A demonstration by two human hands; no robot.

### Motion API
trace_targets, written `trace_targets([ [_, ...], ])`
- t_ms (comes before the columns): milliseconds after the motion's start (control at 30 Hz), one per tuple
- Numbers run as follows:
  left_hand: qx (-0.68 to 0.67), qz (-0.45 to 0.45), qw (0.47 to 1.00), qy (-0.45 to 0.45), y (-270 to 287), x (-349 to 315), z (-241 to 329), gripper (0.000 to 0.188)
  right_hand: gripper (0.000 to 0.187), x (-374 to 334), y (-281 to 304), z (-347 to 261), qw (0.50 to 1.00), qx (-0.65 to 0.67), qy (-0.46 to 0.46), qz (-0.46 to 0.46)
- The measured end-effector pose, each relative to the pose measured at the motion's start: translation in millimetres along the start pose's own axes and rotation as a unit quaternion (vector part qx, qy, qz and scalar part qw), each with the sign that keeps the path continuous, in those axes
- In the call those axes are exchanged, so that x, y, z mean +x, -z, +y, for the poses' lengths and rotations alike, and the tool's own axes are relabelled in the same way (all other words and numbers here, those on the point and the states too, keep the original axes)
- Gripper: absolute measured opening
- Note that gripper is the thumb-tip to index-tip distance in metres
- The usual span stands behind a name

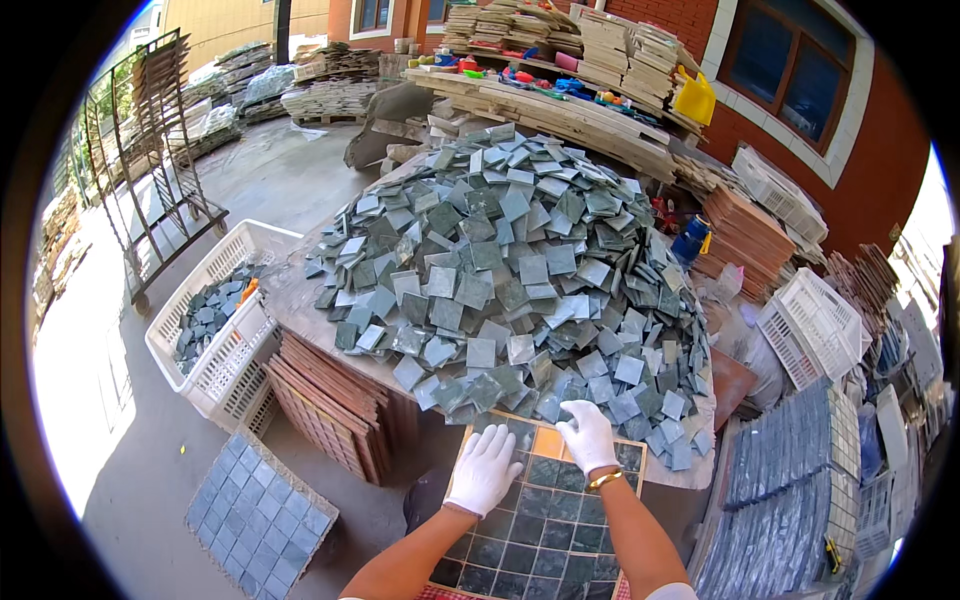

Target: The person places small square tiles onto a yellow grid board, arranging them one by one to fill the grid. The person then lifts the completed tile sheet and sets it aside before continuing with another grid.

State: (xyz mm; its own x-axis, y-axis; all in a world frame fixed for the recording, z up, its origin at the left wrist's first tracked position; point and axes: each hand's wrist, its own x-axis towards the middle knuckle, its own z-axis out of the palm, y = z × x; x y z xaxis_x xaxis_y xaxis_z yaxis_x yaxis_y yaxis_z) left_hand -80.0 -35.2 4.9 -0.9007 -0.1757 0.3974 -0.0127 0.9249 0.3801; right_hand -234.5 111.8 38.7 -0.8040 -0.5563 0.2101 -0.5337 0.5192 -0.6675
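A wooden grid frame [462, 550] lies in front of me, its cells filled mostly with dark green square stone tiles [540, 503]. My left hand [482, 472], in a white glove, rests flat on the upper left tiles with fingers stretched out. My right hand [590, 438], also gloved, is over the frame's top row, near the pile's front edge. Its fingers are bent, thumb and index apart, with no tile seen between them. Left of that hand, a bare orange cell [549, 442] shows the frame's base. Both forearms cover part of the grid.
A large heap of loose grey-green tiles [490, 260] covers the table [312, 290] beyond the frame. White crates [215, 375] and stacked brown grid panels [325, 405] stand left. A tiled sheet [258, 515] lies lower left. Stacked tile sheets [775, 490] stand right.
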Motion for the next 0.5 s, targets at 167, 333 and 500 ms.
trace_targets([
  [167,0.003,0.027,1.0,0.01,-14.4,4.1,4.2,0.048,0.042,14.7,23.8,16.7,0.983,-0.182,-0.006,-0.022],
  [333,-0.025,0.039,0.999,0.018,-11.5,3.4,3.5,0.047,0.029,21.1,26.3,10.1,0.988,-0.151,0.01,-0.037],
  [500,-0.038,0.048,0.998,0.011,-13.0,2.4,2.1,0.045,0.018,13.9,20.2,5.4,0.996,0.063,-0.037,-0.043],
])
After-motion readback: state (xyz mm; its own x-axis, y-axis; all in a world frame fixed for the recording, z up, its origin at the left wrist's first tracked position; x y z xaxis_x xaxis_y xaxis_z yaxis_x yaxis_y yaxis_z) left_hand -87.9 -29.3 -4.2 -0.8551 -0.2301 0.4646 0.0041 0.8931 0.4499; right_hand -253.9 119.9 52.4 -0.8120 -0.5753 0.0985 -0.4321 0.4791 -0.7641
